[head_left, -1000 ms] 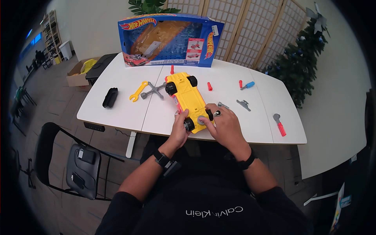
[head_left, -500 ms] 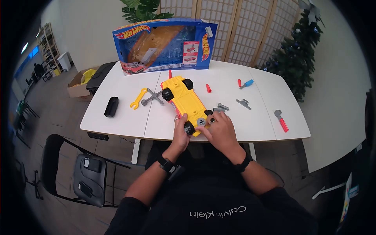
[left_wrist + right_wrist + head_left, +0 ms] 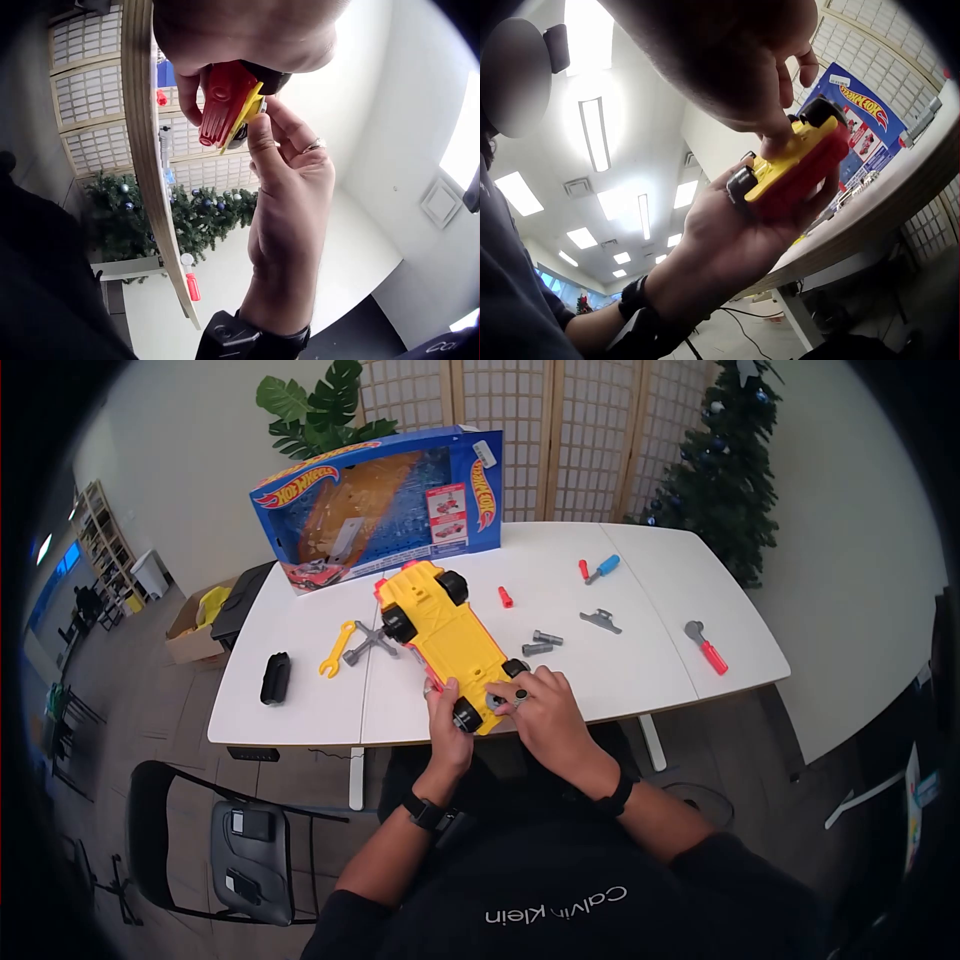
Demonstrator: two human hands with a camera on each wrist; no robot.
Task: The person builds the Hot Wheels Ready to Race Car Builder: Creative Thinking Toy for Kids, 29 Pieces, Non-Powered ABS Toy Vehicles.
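Observation:
A toy car lies upside down in my left hand [image 3: 448,730], its yellow underside [image 3: 450,635] and black wheels facing up and its red body below. That hand grips the car's near end from beneath; the right wrist view shows the palm under the red side [image 3: 802,184]. Set in the underside near the rear wheels is a small grey round piece [image 3: 494,701]. My right hand [image 3: 550,720] is over it, thumb and fingers pinching it. In the left wrist view, the right thumb [image 3: 260,139] presses close by the yellow plate.
On the white table [image 3: 440,725] lie a yellow wrench [image 3: 338,650], a grey cross wrench [image 3: 371,643], two grey bolts [image 3: 540,643], a grey bracket [image 3: 601,620], a red-handled ratchet [image 3: 706,647], a blue-handled screwdriver [image 3: 604,568] and a black tray [image 3: 275,678]. A Hot Wheels box [image 3: 380,505] stands behind.
The head view has turned, shifting the table. My right fingers have moved from beside the grey round piece onto it. Both grey bolts now show fully beyond the right hand.

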